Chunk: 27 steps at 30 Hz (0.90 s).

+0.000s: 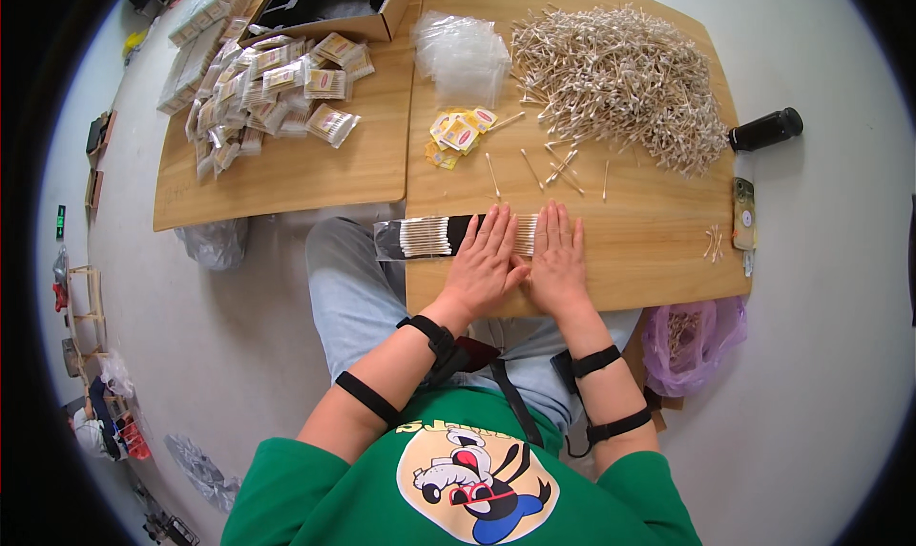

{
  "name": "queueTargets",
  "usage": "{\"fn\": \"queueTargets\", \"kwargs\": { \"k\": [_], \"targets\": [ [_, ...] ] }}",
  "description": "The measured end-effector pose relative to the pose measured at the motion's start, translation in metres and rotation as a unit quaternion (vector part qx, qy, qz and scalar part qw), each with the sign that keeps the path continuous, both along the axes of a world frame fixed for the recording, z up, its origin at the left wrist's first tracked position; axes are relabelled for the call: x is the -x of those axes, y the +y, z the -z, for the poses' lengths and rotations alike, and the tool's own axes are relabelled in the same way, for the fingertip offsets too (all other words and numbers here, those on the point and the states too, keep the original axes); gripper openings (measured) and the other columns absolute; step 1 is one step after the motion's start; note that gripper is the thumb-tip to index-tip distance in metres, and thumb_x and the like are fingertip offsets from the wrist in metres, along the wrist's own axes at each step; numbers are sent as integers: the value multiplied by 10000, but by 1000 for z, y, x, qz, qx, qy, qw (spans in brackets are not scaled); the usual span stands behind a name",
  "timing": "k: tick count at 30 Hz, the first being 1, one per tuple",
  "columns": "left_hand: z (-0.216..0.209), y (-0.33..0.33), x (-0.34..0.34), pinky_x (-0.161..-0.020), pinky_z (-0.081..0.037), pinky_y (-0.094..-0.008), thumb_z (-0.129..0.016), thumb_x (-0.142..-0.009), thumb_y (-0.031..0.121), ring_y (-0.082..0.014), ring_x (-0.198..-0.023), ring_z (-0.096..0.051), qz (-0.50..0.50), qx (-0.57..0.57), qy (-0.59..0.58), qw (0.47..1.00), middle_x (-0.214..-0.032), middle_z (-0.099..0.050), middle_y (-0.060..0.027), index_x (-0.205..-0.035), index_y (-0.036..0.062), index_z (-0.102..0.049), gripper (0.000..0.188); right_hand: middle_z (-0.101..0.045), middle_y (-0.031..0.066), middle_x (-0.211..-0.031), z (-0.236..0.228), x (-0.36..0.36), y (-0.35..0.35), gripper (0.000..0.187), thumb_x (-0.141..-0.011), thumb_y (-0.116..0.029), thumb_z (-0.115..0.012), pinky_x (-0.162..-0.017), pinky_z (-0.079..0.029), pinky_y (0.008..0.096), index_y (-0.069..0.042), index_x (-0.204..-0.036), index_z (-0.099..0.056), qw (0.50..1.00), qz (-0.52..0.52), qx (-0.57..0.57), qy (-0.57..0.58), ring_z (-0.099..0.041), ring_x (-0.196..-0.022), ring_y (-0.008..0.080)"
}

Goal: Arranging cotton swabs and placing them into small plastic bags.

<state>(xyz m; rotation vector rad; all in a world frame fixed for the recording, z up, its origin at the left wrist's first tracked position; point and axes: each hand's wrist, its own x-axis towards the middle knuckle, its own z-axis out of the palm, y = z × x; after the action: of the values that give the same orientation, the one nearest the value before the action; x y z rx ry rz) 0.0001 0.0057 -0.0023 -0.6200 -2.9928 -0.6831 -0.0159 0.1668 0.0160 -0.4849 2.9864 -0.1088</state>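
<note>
At the frame's centre, the left hand (pixel 485 262) is laid flat, fingers straight, across a black strip (pixel 459 227) lined with cotton swabs (pixel 425 238); the right hand (pixel 558 264) is likewise laid flat, at the strip's right end.

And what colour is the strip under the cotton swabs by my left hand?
The strip is black, best seen in the head view beside the left hand.

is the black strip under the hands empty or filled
Filled, at least partly: cotton swabs lie side by side on the black strip, on both sides of the left hand.
</note>
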Motion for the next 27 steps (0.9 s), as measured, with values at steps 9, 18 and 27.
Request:
{"fn": "queueTargets", "kwargs": {
  "k": [9,18,27],
  "targets": [
    [0,5,-1,-1203,-132,-452,-461,-974,393,-290,-1481,-204,-20,21,15,999,-1583,-250,-163,-1499,-4,-286,681,-625,161,-1114,18,-8,17,324,-752,8,-600,-1064,-386,467,-54,-1060,-678,867,109,472,115,-534,-1215,374],
    [2,4,0,-1201,-138,-449,-475,-975,378,-285,-1477,-217,-27,31,13,999,-1581,-259,-154,-1499,8,-294,666,-624,73,-873,4,-11,0,157,-662,40,-592,-934,-455,416,-78,-694,-690,906,114,368,176,-605,-1061,321],
    [4,4,-1,-1197,-152,-454,-505,-967,360,-283,-1474,-224,-31,10,12,999,-1582,-260,-145,-1497,16,-300,665,-621,74,-863,7,-10,-1,186,-668,50,-565,-939,-447,411,-73,-734,-687,899,122,385,170,-608,-1056,310]
  ]
}}
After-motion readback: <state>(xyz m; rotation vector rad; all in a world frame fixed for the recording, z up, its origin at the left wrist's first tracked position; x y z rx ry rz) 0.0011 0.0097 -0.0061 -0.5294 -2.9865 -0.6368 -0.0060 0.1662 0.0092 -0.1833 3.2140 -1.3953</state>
